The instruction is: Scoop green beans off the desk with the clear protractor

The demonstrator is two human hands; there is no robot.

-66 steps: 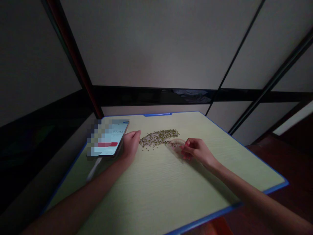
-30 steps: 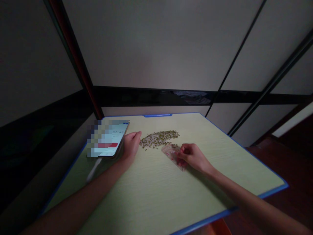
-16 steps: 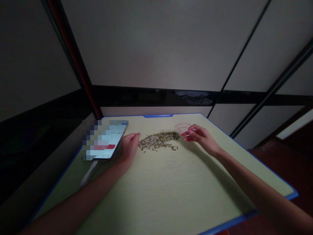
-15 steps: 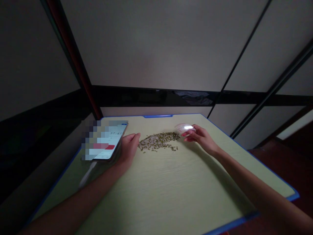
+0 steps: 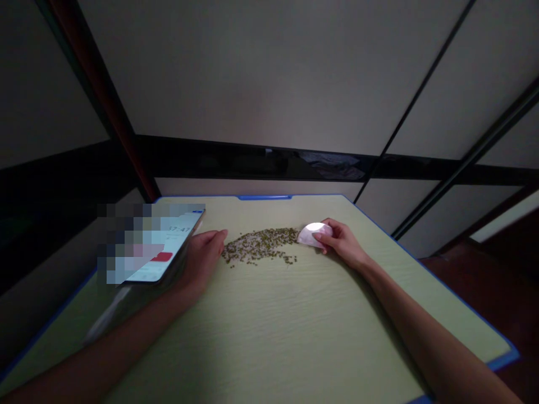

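A spread-out heap of small green-brown grains point(image 5: 265, 242), which look like mung beans mixed with paler bits, lies on the table. My right hand point(image 5: 337, 242) grips a thin, shiny, pale pinkish half-round piece point(image 5: 310, 235) between thumb and fingers. Its left edge is at the right end of the heap. At the heap's left end, my left hand point(image 5: 206, 252) rests with its fingers closed together. Whatever those fingers may hold is hidden.
A phone point(image 5: 168, 247) with a lit timer screen is propped left of my left hand, partly blurred out, with a pale cable point(image 5: 105, 317) below it. The pale table point(image 5: 269, 336) has a blue rim. Cabinet panels point(image 5: 252, 73) stand behind it.
My right hand has tipped the half-round piece and lowered it to the heap's right end. The view has shifted, so the phone and my left hand appear further left.
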